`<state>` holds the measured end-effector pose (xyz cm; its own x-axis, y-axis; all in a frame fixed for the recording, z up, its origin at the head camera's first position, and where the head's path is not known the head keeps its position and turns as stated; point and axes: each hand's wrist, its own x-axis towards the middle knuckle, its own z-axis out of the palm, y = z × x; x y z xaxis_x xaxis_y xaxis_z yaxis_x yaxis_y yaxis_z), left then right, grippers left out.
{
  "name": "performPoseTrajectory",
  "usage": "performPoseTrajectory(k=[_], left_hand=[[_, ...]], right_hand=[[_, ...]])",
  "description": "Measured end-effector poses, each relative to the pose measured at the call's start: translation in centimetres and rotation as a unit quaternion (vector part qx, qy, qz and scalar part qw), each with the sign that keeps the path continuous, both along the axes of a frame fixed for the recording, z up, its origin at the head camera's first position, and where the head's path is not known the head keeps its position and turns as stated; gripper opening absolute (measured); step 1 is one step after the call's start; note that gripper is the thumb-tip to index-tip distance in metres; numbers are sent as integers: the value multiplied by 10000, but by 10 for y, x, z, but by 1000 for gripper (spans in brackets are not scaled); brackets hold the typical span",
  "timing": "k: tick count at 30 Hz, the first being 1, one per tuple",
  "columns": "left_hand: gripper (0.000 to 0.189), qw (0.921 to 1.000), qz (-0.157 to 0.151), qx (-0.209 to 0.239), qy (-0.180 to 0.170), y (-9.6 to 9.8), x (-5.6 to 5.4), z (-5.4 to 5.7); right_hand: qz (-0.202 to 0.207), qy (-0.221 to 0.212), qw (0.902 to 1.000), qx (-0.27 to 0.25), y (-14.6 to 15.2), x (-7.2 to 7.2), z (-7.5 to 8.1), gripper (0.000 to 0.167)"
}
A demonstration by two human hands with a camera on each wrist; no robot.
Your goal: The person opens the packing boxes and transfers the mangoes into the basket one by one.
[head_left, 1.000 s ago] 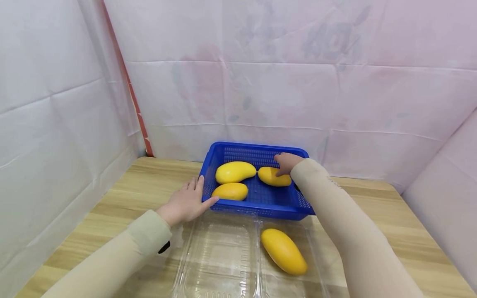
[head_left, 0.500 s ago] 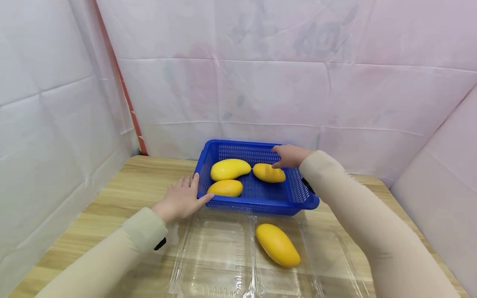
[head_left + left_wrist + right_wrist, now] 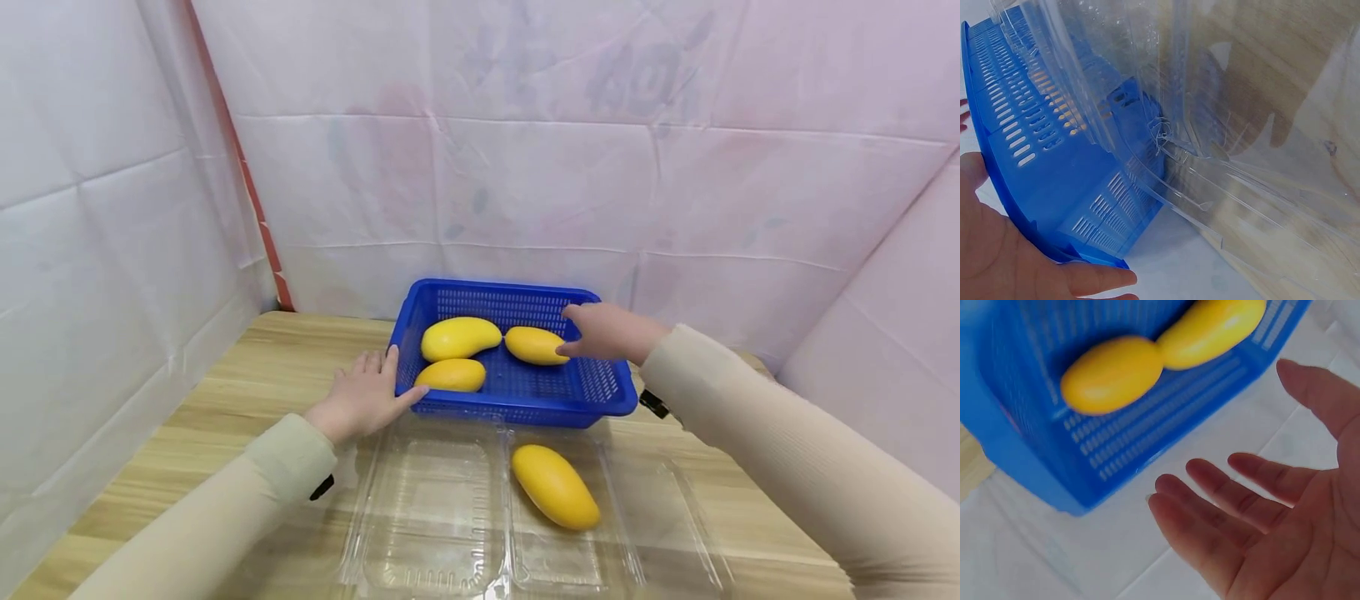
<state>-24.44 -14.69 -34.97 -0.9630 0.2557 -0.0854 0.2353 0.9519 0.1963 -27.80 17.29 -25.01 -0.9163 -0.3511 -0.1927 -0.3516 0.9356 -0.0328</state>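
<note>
A blue plastic basket [image 3: 525, 408] with slotted sides holds three yellow mangoes. One pale, curved mango [image 3: 461, 338] lies at the back left, another mango [image 3: 452, 376] at the front left, and the third mango [image 3: 536, 345] toward the right. My left hand [image 3: 363, 396] rests against the basket's front left corner, fingers along the left rim and thumb on the front rim. Over the basket's right end is my right hand [image 3: 611, 331], holding nothing. In the right wrist view its fingers [image 3: 1194, 528] are spread, apart from the right mango [image 3: 1113, 375].
In front of the basket lies an unfolded clear plastic clamshell box [image 3: 435, 508]. A fourth fruit, an orange-yellow mango [image 3: 556, 487], sits in its right half. All this is on a wooden table [image 3: 187, 417], with a white sheet [image 3: 525, 183] hanging behind.
My right hand has drawn off the right mango toward the basket's right end, its fingers opening. That mango stays in the basket. The left hand keeps its place, while the view shifts slightly.
</note>
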Motion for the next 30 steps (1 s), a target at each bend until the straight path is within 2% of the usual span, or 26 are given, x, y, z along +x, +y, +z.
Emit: performPoseTrajectory(k=[5, 15, 23, 30], left_hand=[[95, 10000, -7, -18, -27, 1, 0, 1], [94, 10000, 8, 20, -65, -1, 2, 3], [93, 9999, 29, 80, -72, -2, 0, 0], [94, 9999, 11, 103, -74, -2, -1, -1]], right_hand=[[76, -11, 9999, -79, 1, 23, -3, 65], [113, -105, 9998, -122, -3, 50, -5, 66], [455, -69, 9985, -297, -10, 67, -12, 58], [576, -109, 9975, -399, -13, 80, -22, 54]])
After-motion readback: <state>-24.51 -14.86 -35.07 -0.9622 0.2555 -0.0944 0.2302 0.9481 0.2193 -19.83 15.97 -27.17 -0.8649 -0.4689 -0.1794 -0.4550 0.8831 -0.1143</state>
